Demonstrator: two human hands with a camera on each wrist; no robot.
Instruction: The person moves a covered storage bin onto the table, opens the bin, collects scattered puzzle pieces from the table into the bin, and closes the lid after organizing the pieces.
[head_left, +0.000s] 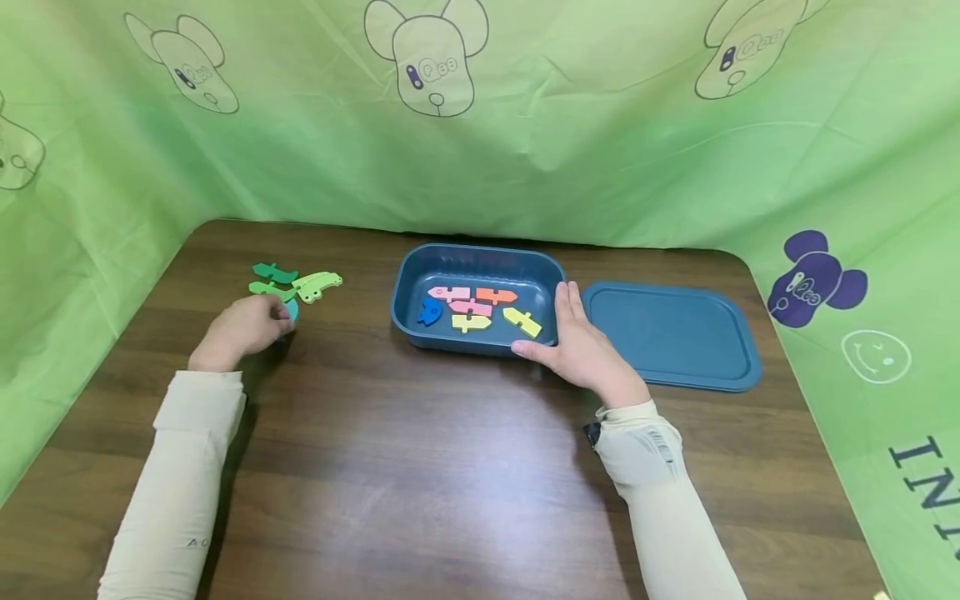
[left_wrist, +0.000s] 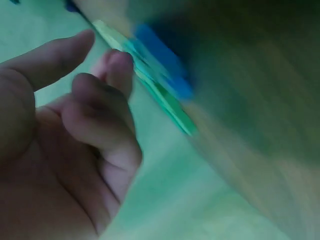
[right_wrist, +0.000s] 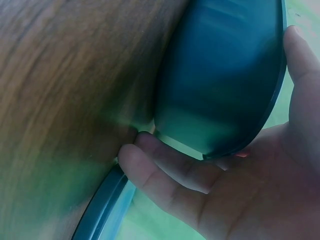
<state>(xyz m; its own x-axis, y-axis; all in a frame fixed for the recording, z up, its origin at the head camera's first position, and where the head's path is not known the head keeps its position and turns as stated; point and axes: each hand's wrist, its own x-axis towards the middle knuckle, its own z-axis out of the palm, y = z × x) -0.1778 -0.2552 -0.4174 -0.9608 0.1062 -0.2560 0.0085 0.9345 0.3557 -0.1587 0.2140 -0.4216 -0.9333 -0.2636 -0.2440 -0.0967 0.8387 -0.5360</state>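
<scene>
At the left of the table my left hand (head_left: 243, 329) is over a light-blue piece (head_left: 292, 309), its fingers loosely curled. In the left wrist view the thumb stands apart from the fingers, and the blurred blue piece (left_wrist: 162, 62) shows just past the fingertips. Green arrow-shaped pieces (head_left: 274, 272) and a light-green crocodile-shaped piece (head_left: 318, 285) lie close by. My right hand (head_left: 588, 354) rests against the right end of a blue box (head_left: 402, 321), fingers straight along its wall and thumb at the front rim. Its fingertips are low by the wall in the right wrist view.
Inside the box lie pink arrow pieces (head_left: 470, 307), an orange one (head_left: 497, 296), yellow ones (head_left: 471, 322) and a dark-blue piece (head_left: 430, 312). The blue lid (head_left: 675, 333) lies flat right of the box. A green printed cloth (head_left: 570, 167) hangs behind the wooden table (head_left: 420, 467).
</scene>
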